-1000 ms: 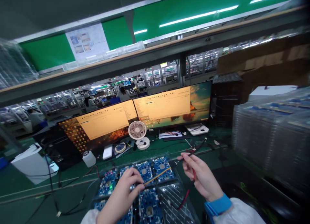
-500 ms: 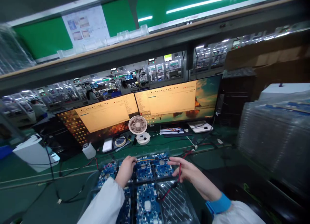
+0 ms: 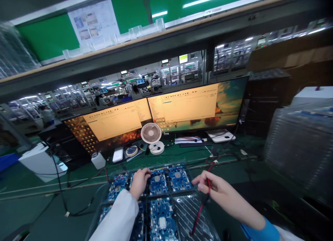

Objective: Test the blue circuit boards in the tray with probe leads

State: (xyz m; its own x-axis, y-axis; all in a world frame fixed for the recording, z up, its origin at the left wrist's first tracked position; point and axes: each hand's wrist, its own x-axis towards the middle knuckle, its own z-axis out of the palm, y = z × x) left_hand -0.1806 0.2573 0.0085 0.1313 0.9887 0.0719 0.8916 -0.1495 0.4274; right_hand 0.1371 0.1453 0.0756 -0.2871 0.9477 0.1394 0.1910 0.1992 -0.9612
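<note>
While the right hand (image 3: 217, 188) curls loosely round the red cable (image 3: 199, 214) at the right edge of the tray (image 3: 186, 209), and the left hand (image 3: 140, 182) hides its grip by the far side, a tug could drag the lower end across a board (image 3: 157, 213).

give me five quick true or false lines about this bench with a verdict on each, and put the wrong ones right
1. The red cable touches the right hand. True.
2. The blue band is on the left wrist. False: the blue band is on the right wrist.
3. The left hand is at the circuit boards in the tray. True.
4. The fan stands on the shelf above the screens. False: the fan stands on the bench, in front of the screens.
5. Both screens are switched off. False: both are lit.
</note>
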